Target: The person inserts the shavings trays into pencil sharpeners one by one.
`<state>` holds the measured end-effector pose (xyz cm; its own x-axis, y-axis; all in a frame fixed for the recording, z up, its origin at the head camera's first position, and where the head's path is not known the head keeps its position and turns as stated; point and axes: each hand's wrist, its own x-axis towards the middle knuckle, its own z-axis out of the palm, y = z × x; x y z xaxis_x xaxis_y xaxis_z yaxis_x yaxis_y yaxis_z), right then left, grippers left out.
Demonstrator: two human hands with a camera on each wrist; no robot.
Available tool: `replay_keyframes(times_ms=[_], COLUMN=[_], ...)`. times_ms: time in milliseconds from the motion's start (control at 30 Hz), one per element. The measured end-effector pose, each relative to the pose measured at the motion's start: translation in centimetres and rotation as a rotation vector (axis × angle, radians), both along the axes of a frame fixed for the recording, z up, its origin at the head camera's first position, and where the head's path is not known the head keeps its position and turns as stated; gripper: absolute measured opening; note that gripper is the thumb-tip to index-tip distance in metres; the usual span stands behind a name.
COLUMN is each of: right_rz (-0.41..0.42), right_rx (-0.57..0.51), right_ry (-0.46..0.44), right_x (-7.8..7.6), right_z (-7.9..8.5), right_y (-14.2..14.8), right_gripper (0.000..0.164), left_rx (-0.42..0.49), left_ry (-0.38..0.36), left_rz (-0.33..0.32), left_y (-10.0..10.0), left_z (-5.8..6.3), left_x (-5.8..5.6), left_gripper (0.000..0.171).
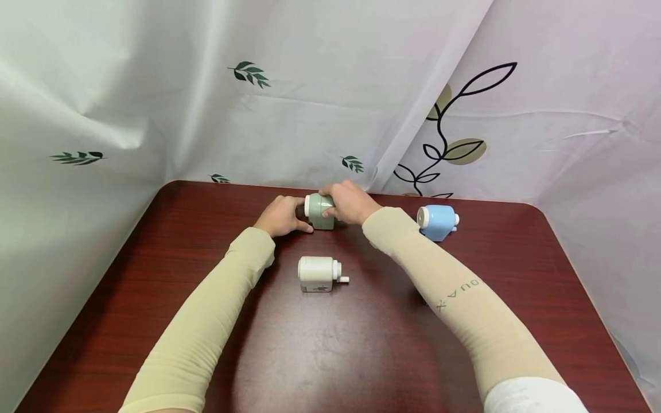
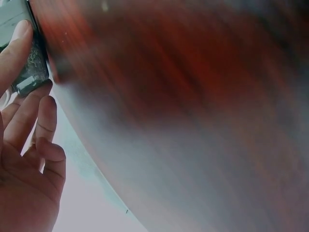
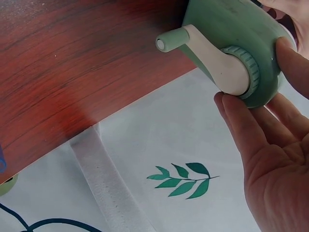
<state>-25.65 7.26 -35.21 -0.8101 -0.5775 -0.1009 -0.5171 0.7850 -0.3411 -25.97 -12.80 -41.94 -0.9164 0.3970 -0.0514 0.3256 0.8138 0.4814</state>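
At the far side of the table, a green crank pencil sharpener (image 1: 318, 207) stands between my two hands. My right hand (image 1: 351, 202) grips its crank end, with the thumb and fingers on opposite sides of the body. In the right wrist view the pale crank arm (image 3: 217, 63) with its green knob points away from the palm. My left hand (image 1: 279, 217) holds the white-ringed end. Its thumb lies over the dark see-through shavings bin (image 2: 36, 63) and its fingertips meet the bin's far corner in the left wrist view.
A white crank sharpener (image 1: 316, 273) lies nearer me on the dark red table (image 1: 341, 355), its crank to the right. Close to my right forearm, a blue sharpener (image 1: 439, 221) stands at the far right. Behind the table edge hangs a white leaf-print curtain (image 1: 310, 132).
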Motion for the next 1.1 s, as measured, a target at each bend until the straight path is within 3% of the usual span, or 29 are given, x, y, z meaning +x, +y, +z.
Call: replay_keyframes(times_ms=[400,1100], right_rz=[0.011,0.024], right_rx=[0.008,0.019], right_ry=[0.012,0.031], right_x=[-0.08,-0.10], right_z=[0.02,0.02], right_y=[0.00,0.02], right_gripper=[0.055,0.054], left_rx=[0.004,0.091], left_ry=[0.006,-0.071], left_rz=[0.007,0.063], left_y=[0.36,0.83], left_z=[0.18,0.00], left_x=[0.01,0.02], left_gripper=[0.058,0.053])
